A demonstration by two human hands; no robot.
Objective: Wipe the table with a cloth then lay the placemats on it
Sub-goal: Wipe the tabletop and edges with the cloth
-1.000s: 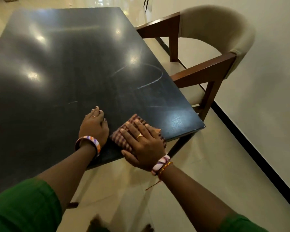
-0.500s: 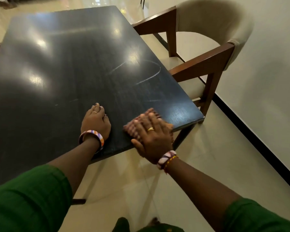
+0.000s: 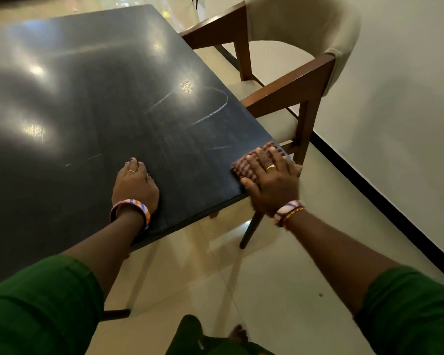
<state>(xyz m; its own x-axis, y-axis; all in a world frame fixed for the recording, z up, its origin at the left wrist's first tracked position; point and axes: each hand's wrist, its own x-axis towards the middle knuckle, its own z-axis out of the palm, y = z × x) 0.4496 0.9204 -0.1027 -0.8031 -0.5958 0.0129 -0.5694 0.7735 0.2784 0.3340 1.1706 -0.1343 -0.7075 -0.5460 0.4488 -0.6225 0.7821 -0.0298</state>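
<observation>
A dark glossy table fills the left and middle of the head view, with faint curved streaks on its top. My right hand presses flat on a folded brown checked cloth at the table's near right corner; most of the cloth is under the fingers. My left hand rests palm down on the table near its front edge, to the left of the cloth, holding nothing. No placemats are in view.
A wooden armchair with cream upholstery stands tucked against the table's right side. Beyond it runs a pale wall with a black skirting. Shiny cream floor tiles lie below the table's front edge.
My right hand has slid the cloth to the right along the front edge, from beside my left hand to the near right corner. My left hand has stayed in place.
</observation>
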